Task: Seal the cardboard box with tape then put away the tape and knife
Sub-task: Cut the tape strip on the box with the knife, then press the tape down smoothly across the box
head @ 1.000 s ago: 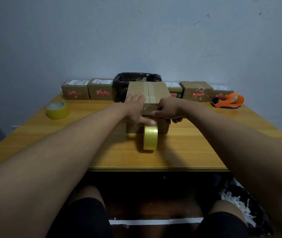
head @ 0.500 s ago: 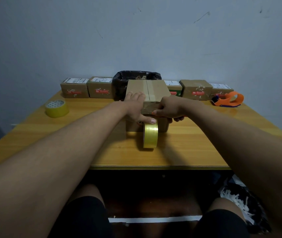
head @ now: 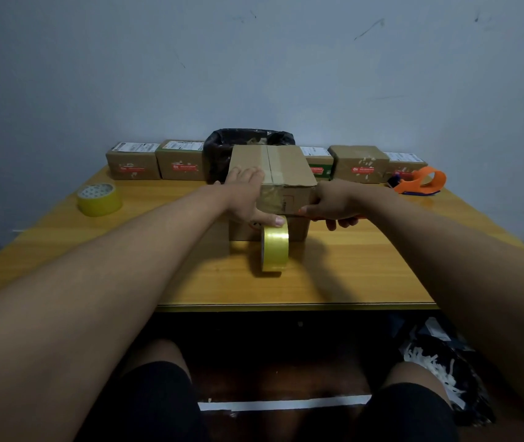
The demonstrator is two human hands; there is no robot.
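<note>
1. Your left hand lies open on the box at frame centre, fingers flat on the lid, thumb pressing the tape strip down the near face. The roll stands on edge just below that thumb, touching the surface.
2. Your right hand is curled shut at the box's right near corner. An orange sliver shows under it, likely the knife, but you cannot be sure.
3. If that is a blade, a cut toward your left thumb could nick it; they are close.
4. Lift the thumb early and the strip may peel or wrinkle.
5. The roll could tip or roll toward the near edge once cut free.
6. The wooden surface carries a spare roll at left, a dispenser at right, and parcels and a bin along the bare grey wall.
</note>
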